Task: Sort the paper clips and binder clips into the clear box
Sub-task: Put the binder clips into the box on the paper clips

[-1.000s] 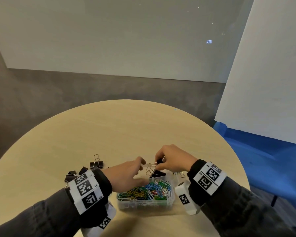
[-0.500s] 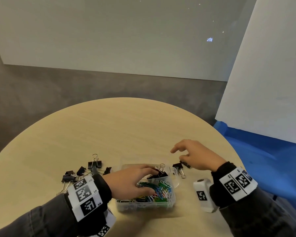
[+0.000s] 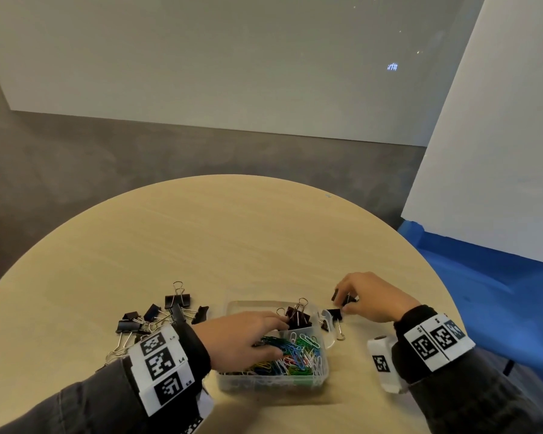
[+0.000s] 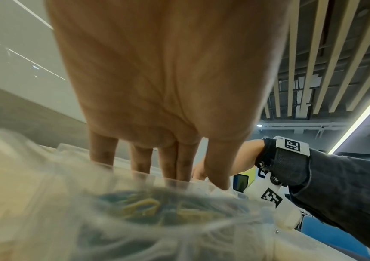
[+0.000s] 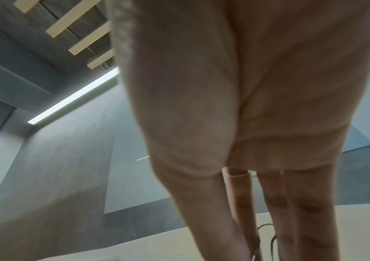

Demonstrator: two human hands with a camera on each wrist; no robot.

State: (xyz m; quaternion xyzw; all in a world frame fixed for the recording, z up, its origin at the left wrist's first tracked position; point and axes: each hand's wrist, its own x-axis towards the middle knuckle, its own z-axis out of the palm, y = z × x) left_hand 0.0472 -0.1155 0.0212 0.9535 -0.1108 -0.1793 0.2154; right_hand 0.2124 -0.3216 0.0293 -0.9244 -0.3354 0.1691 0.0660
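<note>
A clear box (image 3: pixel 273 382) sits at the near edge of the table. Its near compartment holds coloured paper clips (image 3: pixel 298 355), and its far compartment holds black binder clips (image 3: pixel 299 317). My left hand (image 3: pixel 279 327) lies over the box with its fingers straight, the tips beside the binder clips. In the left wrist view, my left hand's fingers (image 4: pixel 179 164) come down onto the blurred box (image 4: pixel 135 220). To the right of the box, my right hand (image 3: pixel 343 300) pinches a black binder clip (image 3: pixel 339 296) on the table. Its wire loop (image 5: pixel 265 227) shows between thumb and fingers.
Several black binder clips (image 3: pixel 163 314) lie in a pile left of the box, and one more (image 3: pixel 334 315) lies against its right side. The round table (image 3: pixel 232 239) stretches out beyond. A white board (image 3: pixel 499 151) and a blue surface (image 3: pixel 499 292) stand to the right.
Both hands held a binder clip above the box. The left hand lowered it into the far compartment and let go. The right hand moved right and took a clip on the table.
</note>
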